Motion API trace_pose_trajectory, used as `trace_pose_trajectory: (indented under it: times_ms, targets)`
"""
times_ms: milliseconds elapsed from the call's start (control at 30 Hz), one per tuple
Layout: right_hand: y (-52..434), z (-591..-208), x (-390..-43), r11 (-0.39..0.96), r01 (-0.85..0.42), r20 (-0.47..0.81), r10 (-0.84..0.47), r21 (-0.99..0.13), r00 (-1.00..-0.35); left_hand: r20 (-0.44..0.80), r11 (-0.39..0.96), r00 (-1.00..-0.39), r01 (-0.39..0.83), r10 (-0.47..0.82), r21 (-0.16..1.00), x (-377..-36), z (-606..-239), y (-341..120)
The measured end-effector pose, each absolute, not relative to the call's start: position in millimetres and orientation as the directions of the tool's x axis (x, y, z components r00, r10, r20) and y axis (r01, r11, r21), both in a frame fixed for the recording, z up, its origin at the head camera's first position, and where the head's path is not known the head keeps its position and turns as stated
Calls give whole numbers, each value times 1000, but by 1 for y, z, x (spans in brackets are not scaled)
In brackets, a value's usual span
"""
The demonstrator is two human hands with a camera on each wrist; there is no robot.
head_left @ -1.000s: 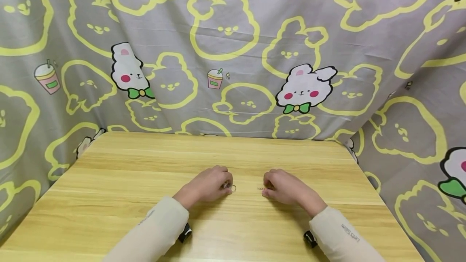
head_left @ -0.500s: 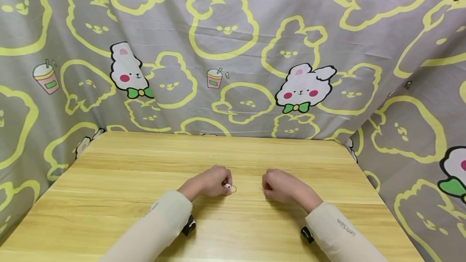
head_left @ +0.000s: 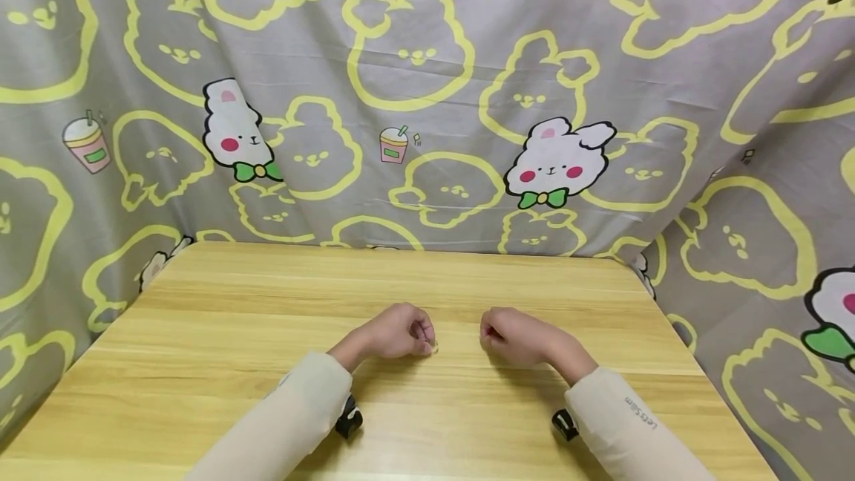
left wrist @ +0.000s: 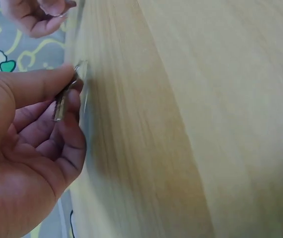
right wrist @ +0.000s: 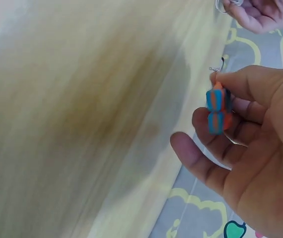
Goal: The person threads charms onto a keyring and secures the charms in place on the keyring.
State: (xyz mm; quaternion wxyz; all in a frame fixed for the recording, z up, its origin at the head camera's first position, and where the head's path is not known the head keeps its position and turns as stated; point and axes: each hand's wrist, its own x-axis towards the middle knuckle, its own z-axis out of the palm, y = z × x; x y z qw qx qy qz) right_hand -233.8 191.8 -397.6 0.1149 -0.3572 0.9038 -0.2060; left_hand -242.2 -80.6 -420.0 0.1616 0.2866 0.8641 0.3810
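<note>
My left hand point(head_left: 398, 331) is raised over the middle of the table, pinching a key ring with slim, flat metal pieces point(left wrist: 59, 106) between thumb and fingers. A bit of the ring point(head_left: 436, 347) peeks out past the fingertips in the head view. Facing it, a short gap to the right, my right hand point(head_left: 517, 337) pinches a small blue and orange keychain charm point(right wrist: 215, 111). A thin chain end point(right wrist: 214, 69) sticks out beyond that thumb. From the head view, the charm is hidden behind the fingers.
Both hands are over a wood-grain table point(head_left: 267, 288). A grey curtain point(head_left: 441, 80) with yellow outlines and white rabbits hangs behind and along both sides. Black straps point(head_left: 349, 417) show under the sleeves.
My left hand has shifted slightly right, and its fingers have turned so less of the ring shows. The chain by my right fingertips has gone from sight in the head view.
</note>
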Motion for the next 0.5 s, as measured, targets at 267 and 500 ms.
trace_pose_trajectory:
  times_ms: [267, 500]
  targets:
    - [191, -398, -237, 640, -600, 41, -667, -479, -744, 33, 488, -859, 322, 512, 811, -243, -418, -85]
    - [187, -394, -236, 596, -618, 215, -608, -513, -764, 106, 378, -912, 268, 397, 886, -241, -411, -83]
